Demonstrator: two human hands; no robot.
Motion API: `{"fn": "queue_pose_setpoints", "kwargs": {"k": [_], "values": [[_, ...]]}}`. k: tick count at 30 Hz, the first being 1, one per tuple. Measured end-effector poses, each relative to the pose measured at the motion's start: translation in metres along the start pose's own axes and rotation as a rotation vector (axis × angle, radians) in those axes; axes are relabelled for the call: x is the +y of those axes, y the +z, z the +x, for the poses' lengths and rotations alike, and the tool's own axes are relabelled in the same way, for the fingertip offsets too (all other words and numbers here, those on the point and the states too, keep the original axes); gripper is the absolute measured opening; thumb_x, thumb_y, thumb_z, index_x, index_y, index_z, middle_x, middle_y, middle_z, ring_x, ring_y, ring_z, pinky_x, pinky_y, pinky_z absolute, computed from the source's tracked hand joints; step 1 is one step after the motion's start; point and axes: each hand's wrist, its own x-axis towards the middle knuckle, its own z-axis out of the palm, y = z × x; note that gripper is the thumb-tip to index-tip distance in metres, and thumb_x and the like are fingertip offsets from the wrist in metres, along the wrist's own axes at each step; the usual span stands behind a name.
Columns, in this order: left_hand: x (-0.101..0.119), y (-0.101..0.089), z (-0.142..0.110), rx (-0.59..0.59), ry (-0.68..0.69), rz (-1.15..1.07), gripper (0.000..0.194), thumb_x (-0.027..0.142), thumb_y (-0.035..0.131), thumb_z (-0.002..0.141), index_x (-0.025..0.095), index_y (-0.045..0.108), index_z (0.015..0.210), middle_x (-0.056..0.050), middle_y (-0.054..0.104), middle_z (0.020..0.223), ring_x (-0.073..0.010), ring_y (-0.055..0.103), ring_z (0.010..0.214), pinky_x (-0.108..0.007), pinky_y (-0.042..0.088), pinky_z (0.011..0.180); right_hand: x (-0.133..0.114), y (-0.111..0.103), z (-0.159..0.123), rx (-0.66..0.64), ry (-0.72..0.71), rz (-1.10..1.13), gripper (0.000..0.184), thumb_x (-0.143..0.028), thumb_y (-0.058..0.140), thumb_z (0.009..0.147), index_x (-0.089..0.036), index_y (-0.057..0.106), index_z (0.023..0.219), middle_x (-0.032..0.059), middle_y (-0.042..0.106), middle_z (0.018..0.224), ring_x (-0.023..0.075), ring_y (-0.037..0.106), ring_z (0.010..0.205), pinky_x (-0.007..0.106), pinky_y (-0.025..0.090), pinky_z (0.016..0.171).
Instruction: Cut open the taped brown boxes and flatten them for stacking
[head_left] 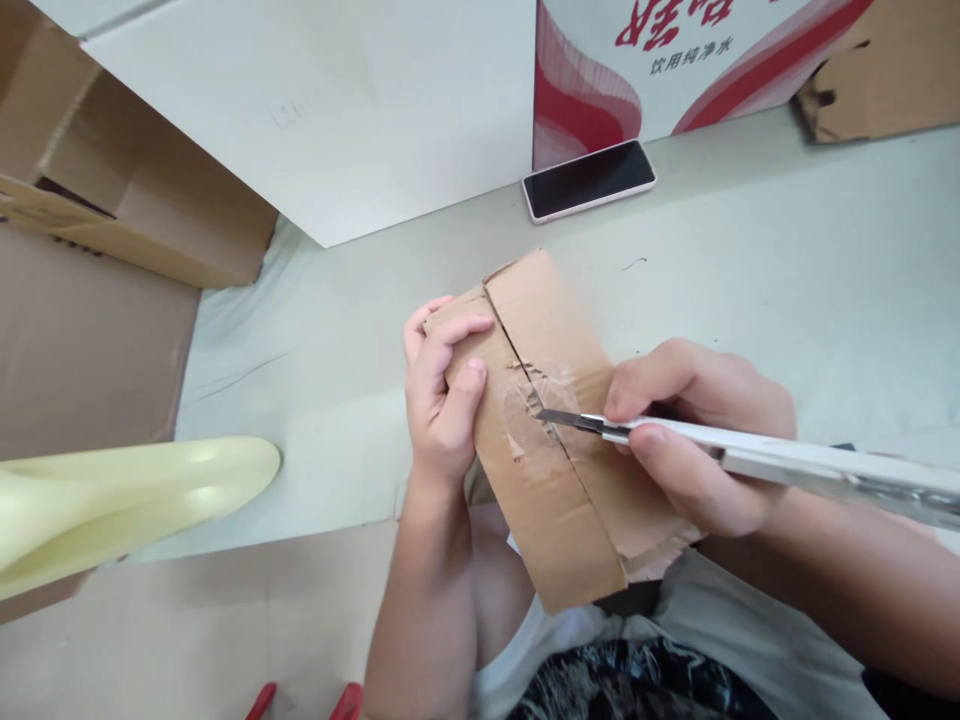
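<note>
A small brown cardboard box (pixel 541 500) is held tilted above my lap at the table's near edge. Its two flaps meet along a dark seam, and clear tape with torn, scuffed patches lies across the middle. My left hand (pixel 446 390) grips the box's left end, fingers over the top edge and thumb on the flap. In my right hand (pixel 697 430) is a utility knife (pixel 750 452), pinched between thumb and fingers. Its blade is out, and the tip lies at the seam over the torn tape; I cannot tell how deep it sits.
A phone (pixel 590 181) lies face up before a red and white carton (pixel 585 90). A white box (pixel 420 110) stands beside it. Larger cardboard boxes (pixel 157 190) are at left, with a pale yellow curved object (pixel 150 490) nearer. Another cardboard piece (pixel 892 80) sits at far right.
</note>
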Motion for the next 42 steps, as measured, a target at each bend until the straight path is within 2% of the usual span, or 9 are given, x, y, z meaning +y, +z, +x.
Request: {"fn": "queue_pose_setpoints", "kwargs": {"k": [6, 15, 21, 42], "values": [[-0.0014, -0.0004, 0.0004, 0.003, -0.011, 0.013, 0.037, 0.063, 0.059, 0.096, 0.032, 0.074, 0.111, -0.009, 0.066, 0.124, -0.0349, 0.052, 0.140, -0.059, 0.043, 0.123, -0.0024, 0.0005, 0.0029, -0.012, -0.012, 0.001, 0.011, -0.016, 0.063, 0.085, -0.024, 0.058, 0.078, -0.0048, 0.055, 0.053, 0.0094, 0.044, 0.041, 0.025, 0.032, 0.039], [-0.0029, -0.0003, 0.0001, 0.009, 0.018, -0.039, 0.030, 0.054, 0.064, 0.096, 0.032, 0.077, 0.112, -0.008, 0.067, 0.124, -0.0336, 0.053, 0.139, -0.056, 0.045, 0.120, -0.0006, 0.0012, 0.0034, 0.005, -0.042, 0.009, 0.012, -0.016, 0.063, 0.086, -0.024, 0.058, 0.079, -0.0062, 0.052, 0.052, 0.0082, 0.043, 0.041, 0.023, 0.032, 0.039], [-0.0036, 0.0003, -0.0001, 0.024, 0.018, -0.010, 0.034, 0.059, 0.063, 0.095, 0.032, 0.076, 0.111, -0.008, 0.068, 0.122, -0.0341, 0.054, 0.137, -0.056, 0.046, 0.119, -0.0007, 0.0005, 0.0029, 0.006, -0.039, 0.016, 0.012, -0.016, 0.063, 0.087, -0.024, 0.058, 0.080, -0.0060, 0.053, 0.052, 0.0085, 0.043, 0.040, 0.023, 0.032, 0.038], [-0.0030, -0.0006, 0.0000, 0.016, 0.016, -0.008, 0.033, 0.057, 0.063, 0.096, 0.032, 0.077, 0.111, -0.008, 0.068, 0.124, -0.0337, 0.053, 0.139, -0.056, 0.046, 0.120, -0.0011, 0.0014, 0.0034, 0.006, -0.043, 0.006, 0.012, -0.015, 0.062, 0.086, -0.024, 0.057, 0.080, -0.0059, 0.053, 0.053, 0.0079, 0.044, 0.041, 0.023, 0.032, 0.038]]}}
